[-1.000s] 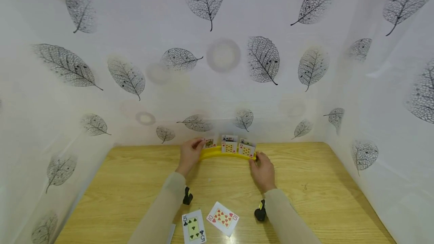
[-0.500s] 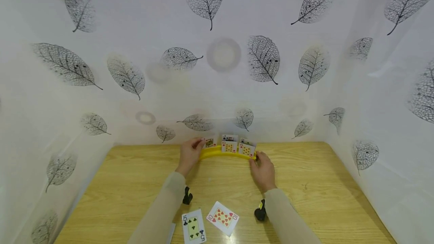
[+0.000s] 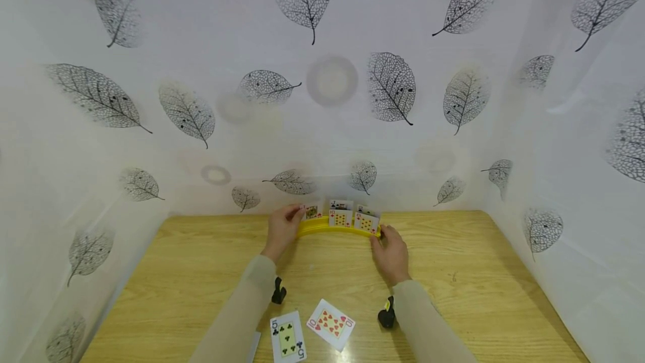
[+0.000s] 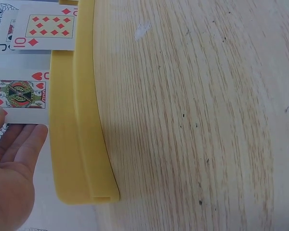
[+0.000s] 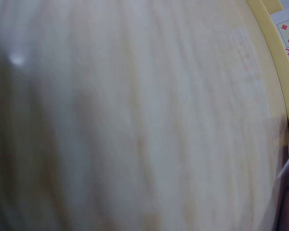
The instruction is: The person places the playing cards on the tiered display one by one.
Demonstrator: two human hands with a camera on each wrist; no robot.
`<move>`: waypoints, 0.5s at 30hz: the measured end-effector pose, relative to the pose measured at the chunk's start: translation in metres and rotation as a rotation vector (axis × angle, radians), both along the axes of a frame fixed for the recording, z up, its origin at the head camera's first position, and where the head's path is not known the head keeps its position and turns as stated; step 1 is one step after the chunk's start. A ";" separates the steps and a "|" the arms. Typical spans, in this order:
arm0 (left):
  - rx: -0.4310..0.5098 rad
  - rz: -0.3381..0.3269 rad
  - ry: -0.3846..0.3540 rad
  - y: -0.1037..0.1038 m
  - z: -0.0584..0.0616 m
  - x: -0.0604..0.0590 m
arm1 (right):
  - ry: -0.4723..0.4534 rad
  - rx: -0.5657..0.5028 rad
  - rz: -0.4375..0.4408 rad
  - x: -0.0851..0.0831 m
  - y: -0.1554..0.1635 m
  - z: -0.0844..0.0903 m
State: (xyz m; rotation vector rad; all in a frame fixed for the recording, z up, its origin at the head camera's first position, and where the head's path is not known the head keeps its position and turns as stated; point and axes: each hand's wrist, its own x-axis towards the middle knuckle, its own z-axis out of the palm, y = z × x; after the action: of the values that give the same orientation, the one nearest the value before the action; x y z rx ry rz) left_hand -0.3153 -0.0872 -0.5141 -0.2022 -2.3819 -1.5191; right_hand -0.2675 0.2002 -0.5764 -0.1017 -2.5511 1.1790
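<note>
A curved yellow card holder (image 3: 316, 229) stands near the table's far edge with several playing cards upright in it. At its left end, my left hand (image 3: 282, 231) pinches a queen of hearts (image 4: 23, 91), thumb in front and fingers behind; the card's lower edge meets the holder. My right hand (image 3: 392, 255) grips the holder's right end, only partly seen in the right wrist view. A ten of diamonds (image 4: 50, 28) stands mid-holder before a jack (image 3: 341, 204). Further right, a diamonds card (image 3: 367, 223) hides most of a black-suited card behind it.
On the near part of the wooden table (image 3: 453, 307) lie a five of clubs (image 3: 288, 338) and a ten of hearts (image 3: 331, 325), face up. A white edge (image 3: 255, 347) shows beside the left sleeve. Leaf-patterned white curtain (image 3: 332, 139) encloses the back and sides.
</note>
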 end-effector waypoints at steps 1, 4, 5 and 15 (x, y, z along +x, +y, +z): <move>0.001 -0.002 0.001 0.000 0.000 0.000 | -0.001 0.001 0.001 0.000 0.000 0.000; 0.004 -0.009 -0.004 0.000 0.001 0.001 | -0.009 -0.001 0.000 0.001 0.000 0.001; 0.005 -0.012 -0.008 0.000 0.001 0.001 | -0.008 0.002 0.000 0.001 -0.001 0.002; 0.009 -0.042 -0.076 -0.001 0.002 0.001 | -0.009 0.019 0.004 0.000 0.000 0.002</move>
State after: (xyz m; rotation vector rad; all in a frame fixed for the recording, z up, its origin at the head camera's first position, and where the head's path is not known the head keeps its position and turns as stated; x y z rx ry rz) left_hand -0.3143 -0.0886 -0.5126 -0.1968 -2.4439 -1.5825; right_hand -0.2679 0.2001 -0.5746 -0.0975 -2.5708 1.1576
